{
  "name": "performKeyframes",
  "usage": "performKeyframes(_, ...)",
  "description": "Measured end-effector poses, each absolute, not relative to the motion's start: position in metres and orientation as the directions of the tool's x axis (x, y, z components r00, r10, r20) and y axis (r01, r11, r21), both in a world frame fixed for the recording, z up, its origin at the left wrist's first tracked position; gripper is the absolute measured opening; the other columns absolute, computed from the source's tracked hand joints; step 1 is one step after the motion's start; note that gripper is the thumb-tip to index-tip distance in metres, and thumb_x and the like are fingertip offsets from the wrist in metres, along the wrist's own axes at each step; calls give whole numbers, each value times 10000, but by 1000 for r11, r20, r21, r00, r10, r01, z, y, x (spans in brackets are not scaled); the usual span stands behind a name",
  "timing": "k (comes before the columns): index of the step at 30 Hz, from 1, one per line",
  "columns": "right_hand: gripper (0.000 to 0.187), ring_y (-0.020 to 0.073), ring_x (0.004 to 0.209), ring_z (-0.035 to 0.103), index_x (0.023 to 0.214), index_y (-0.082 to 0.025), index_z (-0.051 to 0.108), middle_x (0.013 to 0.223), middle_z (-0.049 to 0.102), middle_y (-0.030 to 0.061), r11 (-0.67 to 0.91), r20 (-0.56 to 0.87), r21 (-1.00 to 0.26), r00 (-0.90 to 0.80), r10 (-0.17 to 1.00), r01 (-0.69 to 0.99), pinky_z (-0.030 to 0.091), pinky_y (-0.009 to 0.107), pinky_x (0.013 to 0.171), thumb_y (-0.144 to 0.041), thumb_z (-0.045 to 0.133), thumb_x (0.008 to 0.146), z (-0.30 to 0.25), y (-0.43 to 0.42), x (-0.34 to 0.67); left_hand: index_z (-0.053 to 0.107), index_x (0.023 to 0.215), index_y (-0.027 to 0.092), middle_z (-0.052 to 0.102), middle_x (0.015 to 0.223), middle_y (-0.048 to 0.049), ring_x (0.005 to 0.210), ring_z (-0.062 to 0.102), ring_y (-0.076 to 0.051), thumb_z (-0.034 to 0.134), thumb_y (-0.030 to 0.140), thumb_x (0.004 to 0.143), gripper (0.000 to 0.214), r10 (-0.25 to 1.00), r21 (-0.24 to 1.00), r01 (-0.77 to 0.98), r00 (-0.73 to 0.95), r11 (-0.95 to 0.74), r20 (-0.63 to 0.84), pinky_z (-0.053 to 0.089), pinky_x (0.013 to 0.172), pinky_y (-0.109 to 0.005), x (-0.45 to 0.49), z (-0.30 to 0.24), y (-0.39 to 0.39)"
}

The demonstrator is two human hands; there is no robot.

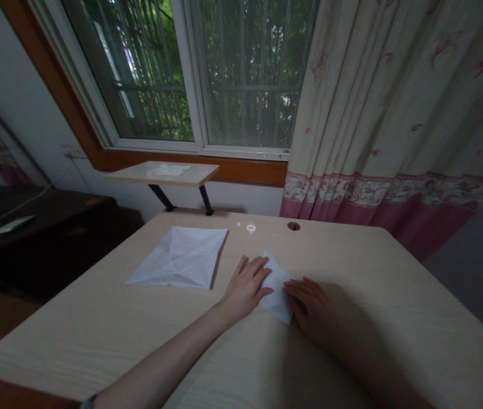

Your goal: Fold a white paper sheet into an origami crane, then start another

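A small folded piece of white paper [278, 287] lies on the light wooden desk [96, 329] near the middle. My left hand [248, 284] rests flat on the paper's left part, fingers stretched out and pressing it down. My right hand [312, 304] lies on the desk at the paper's right edge, fingers extended and touching it. A larger creased white sheet [179, 258] lies unfolded on the desk to the left of both hands, untouched.
A small raised shelf [162, 173] with a white paper on it stands at the desk's back edge under the window. A cable hole [293, 226] sits in the desk's back. A flowered curtain [395, 113] hangs at right. A dark cabinet [32, 227] stands at left.
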State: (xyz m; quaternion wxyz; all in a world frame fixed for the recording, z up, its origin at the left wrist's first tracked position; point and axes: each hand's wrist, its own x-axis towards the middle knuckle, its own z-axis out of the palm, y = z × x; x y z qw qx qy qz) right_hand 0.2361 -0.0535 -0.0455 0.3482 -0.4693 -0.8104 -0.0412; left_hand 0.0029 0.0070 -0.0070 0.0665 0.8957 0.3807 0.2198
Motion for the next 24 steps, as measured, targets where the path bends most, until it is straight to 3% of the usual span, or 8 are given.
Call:
performKeyframes(3, 318, 243, 1086, 715, 1149, -250, 716, 1177, 763, 64, 540, 578, -276, -312, 754, 795, 519, 532, 1061, -130, 521, 928, -47, -53, 237, 612, 1263, 204, 535, 1490, -133, 1403, 477, -304, 712, 266, 925, 358, 711, 285, 657, 587, -698, 388, 323, 1197, -607, 2, -10, 10)
performKeyframes(7, 362, 252, 1143, 692, 1182, -263, 718, 1237, 739, 68, 528, 557, -325, -292, 777, 784, 531, 527, 1059, -120, 528, 909, -50, -53, 237, 623, 1243, 207, 587, 1424, -120, 1323, 553, -266, 645, 189, 956, 289, 690, 363, 589, 578, -722, 435, 495, 1106, -481, 2, -16, 12)
performKeyframes(15, 492, 277, 1256, 637, 1341, -240, 665, 1370, 666, 82, 517, 465, -423, -311, 829, 744, 526, 448, 1100, -109, 508, 894, -46, -53, 234, 580, 1359, 201, 572, 1466, -93, 1330, 580, -203, 397, 8, 954, 485, 689, 450, 533, 640, -717, 340, 500, 1133, -401, 2, -25, 10)
performKeyframes(20, 488, 273, 1283, 617, 1347, -249, 662, 1394, 646, 82, 511, 442, -402, -328, 835, 759, 507, 447, 1118, -123, 516, 899, -46, -55, 235, 548, 1412, 184, 506, 1533, -103, 1399, 512, -208, 414, 157, 1024, 412, 711, 494, 537, 642, -684, 287, 435, 1185, -404, 4, -20, 6)
performKeyframes(24, 477, 262, 1313, 591, 1350, -190, 656, 1419, 621, 118, 520, 442, -379, -344, 829, 766, 482, 438, 1138, -120, 481, 912, -48, -55, 236, 483, 1480, 165, 394, 1606, -119, 1474, 405, -222, 460, 295, 1046, 454, 697, 542, 511, 684, -668, 215, 357, 1229, -418, 3, -11, 4)
